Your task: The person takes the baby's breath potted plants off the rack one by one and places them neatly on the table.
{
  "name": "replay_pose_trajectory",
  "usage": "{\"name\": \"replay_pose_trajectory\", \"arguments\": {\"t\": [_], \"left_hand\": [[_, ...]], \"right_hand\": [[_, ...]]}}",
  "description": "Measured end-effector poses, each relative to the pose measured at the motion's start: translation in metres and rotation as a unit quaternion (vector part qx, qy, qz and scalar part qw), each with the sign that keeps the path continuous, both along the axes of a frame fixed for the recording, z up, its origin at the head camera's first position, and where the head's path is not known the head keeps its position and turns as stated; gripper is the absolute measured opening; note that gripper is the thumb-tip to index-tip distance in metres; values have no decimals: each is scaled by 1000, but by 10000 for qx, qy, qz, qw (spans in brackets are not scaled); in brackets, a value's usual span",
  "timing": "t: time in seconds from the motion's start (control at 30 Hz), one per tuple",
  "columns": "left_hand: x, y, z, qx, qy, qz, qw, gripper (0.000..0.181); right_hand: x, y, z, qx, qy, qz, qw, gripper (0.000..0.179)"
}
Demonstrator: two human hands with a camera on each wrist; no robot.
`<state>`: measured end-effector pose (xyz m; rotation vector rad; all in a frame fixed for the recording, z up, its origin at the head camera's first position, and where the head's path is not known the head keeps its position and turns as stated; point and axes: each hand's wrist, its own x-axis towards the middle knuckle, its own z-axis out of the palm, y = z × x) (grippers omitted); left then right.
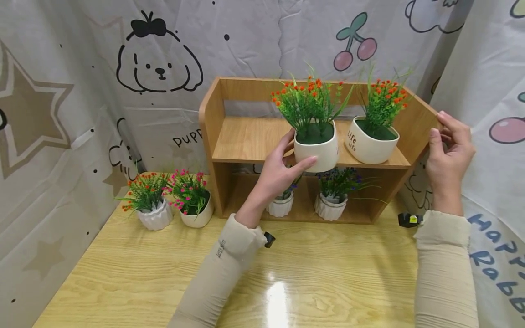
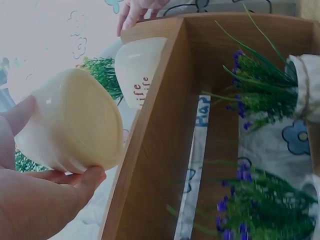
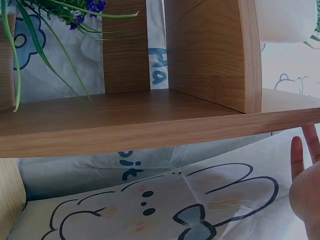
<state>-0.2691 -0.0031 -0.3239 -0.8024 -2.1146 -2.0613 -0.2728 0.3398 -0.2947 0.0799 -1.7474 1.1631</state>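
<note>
My left hand [image 1: 283, 168] grips a white pot [image 1: 317, 152] of orange flowers, thumb in front, fingers around its side. The pot is raised before the upper board of a wooden shelf [image 1: 242, 136]; its pale underside shows tilted in the left wrist view. A second white pot [image 1: 371, 146] with orange flowers and "Life" lettering stands on that board at the right. My right hand [image 1: 451, 155] touches the edge of the shelf's right side panel with its fingertips. In the right wrist view, fingers [image 3: 297, 155] of this hand show beside the panel, partly cut off.
Two white ribbed pots [image 1: 330, 207] with purple-blue flowers stand on the lower level. Left of the shelf, on the wooden table [image 1: 328, 273], are a ribbed pot [image 1: 156, 216] of orange flowers and a smooth pot [image 1: 198, 214] of pink ones. Printed cloth [image 1: 246, 36] hangs behind.
</note>
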Motion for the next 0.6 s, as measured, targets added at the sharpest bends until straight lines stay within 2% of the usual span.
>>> {"name": "replay_pose_trajectory", "arguments": {"t": [0.13,0.37,0.47,0.6], "left_hand": [[5,-13,-3,-272,138,218,9993,80],[13,-35,-6,-346,339,447,9978,81],[20,-43,-1,-406,390,566,9968,82],[35,-53,10,-412,470,614,9962,81]], "right_hand": [[-1,0,0,-19,14,-7,10000,28],[-1,-1,2,6,-21,-82,10000,28],[0,0,2,-8,-20,-69,10000,27],[0,-1,1,5,-59,-88,9999,28]]}}
